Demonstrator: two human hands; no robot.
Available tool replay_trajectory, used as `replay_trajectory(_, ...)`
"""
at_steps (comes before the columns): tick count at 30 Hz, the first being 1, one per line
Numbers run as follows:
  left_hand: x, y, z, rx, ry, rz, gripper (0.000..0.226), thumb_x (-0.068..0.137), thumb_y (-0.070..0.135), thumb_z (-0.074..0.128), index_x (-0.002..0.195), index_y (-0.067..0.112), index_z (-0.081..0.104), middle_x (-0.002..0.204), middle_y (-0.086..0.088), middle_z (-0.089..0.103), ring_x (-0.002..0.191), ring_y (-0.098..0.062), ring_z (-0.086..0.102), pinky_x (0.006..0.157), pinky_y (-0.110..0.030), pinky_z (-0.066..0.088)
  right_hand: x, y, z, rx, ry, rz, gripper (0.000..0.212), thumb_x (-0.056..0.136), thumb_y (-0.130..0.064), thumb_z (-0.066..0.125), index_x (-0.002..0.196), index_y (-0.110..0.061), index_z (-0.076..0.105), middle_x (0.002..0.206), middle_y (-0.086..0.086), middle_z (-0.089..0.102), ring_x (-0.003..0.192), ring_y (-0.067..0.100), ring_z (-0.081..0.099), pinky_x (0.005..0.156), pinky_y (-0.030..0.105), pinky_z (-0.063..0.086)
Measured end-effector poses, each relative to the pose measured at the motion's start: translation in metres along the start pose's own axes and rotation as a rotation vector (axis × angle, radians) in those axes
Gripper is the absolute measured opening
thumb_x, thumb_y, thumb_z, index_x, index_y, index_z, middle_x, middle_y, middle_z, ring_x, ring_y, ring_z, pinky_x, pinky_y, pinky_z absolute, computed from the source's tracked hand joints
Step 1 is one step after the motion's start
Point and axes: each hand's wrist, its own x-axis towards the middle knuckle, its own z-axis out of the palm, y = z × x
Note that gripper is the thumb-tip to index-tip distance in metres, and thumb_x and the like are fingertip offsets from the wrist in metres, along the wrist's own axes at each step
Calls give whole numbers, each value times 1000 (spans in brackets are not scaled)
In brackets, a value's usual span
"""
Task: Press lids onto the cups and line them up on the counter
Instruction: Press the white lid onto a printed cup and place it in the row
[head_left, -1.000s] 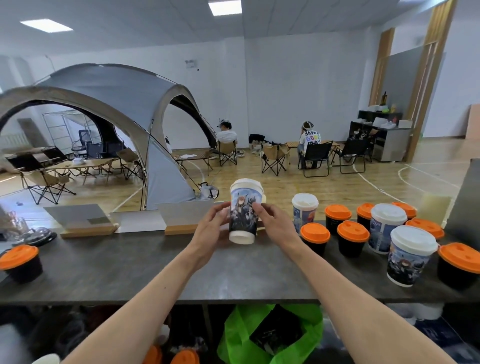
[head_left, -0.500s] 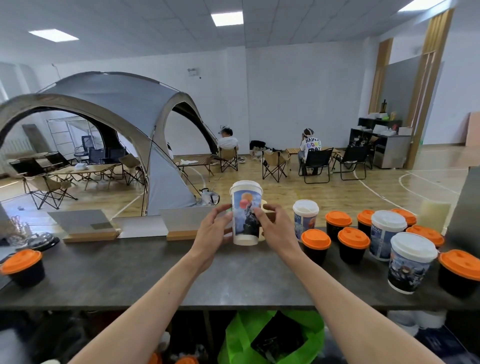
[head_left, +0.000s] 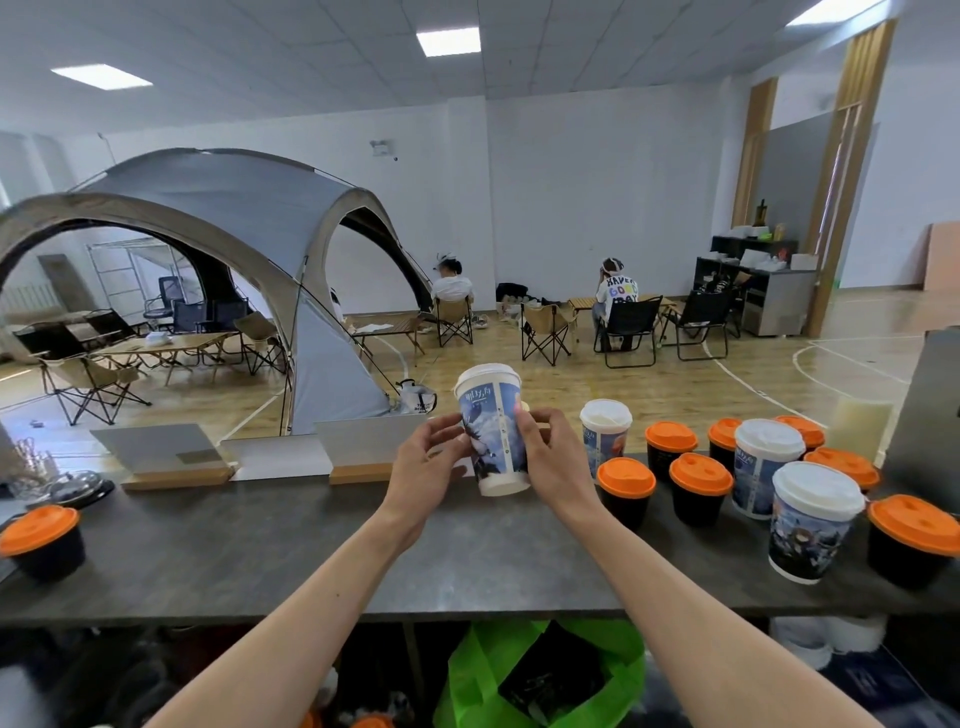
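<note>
Left hand (head_left: 428, 462) and right hand (head_left: 553, 460) clamp the lidded printed cup (head_left: 493, 436) above the surface (head_left: 260, 561). It is best lowered upright, just left of the white-lidded cup (head_left: 605, 441), keeping the row straight.

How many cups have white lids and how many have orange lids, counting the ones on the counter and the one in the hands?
White-lid cups: 4
Orange-lid cups: 8
Total: 12
</note>
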Motion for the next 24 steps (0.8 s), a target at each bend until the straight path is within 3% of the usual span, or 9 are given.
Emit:
replay_trajectory(3, -1, 1, 1, -11, 3, 0, 31, 96, 21, 69, 126, 21, 63, 116, 3, 73, 106, -14, 71, 93, -40, 59, 0, 2, -3, -30, -7, -6, 45, 100, -58, 43, 108, -21, 67, 100, -5, 70, 94, 11, 65, 77, 30, 50)
replay_trajectory(5, -1, 1, 3, 0, 11, 5, 29, 95, 22, 71, 123, 23, 65, 116, 5, 74, 107, -13, 70, 94, -42, 59, -1, 2, -4, -41, -9, -33, 44, 100, -57, 45, 111, -23, 70, 101, -6, 71, 92, 8, 65, 75, 27, 50)
replay_trajectory(8, -1, 0, 5, 27, 45, 44, 24, 97, 21, 69, 120, 25, 67, 115, 7, 73, 109, -14, 69, 94, -44, 59, -3, 2, -6, -36, -2, -45, 40, 100, -52, 48, 125, -23, 61, 108, -5, 70, 95, 8, 65, 82, 29, 54)
replay_trajectory(12, -4, 1, 10, 40, 49, 93, 28, 98, 12, 65, 121, 29, 65, 122, 4, 68, 107, -18, 70, 88, -42, 62, -3, 6, -8, -43, 6, -15, 24, 103, -47, 47, 114, -28, 55, 107, -3, 68, 98, 12, 64, 90, 41, 55)
replay_trajectory(19, -7, -1, 20, 29, 31, 88, 35, 92, 16, 74, 124, 25, 64, 119, 5, 71, 105, -11, 71, 89, -38, 62, -7, 8, -19, -45, 2, -26, 40, 100, -50, 52, 117, -18, 69, 95, -11, 68, 94, 7, 65, 88, 37, 55)
replay_trajectory(24, -11, -2, 36, 46, -19, 90, 41, 95, 11, 69, 135, 20, 62, 123, 1, 70, 109, -10, 68, 76, -18, 58, -15, 23, -33, -50, -13, -7, 41, 99, -41, 58, 135, -22, 54, 106, -6, 70, 94, 3, 66, 79, 26, 56)
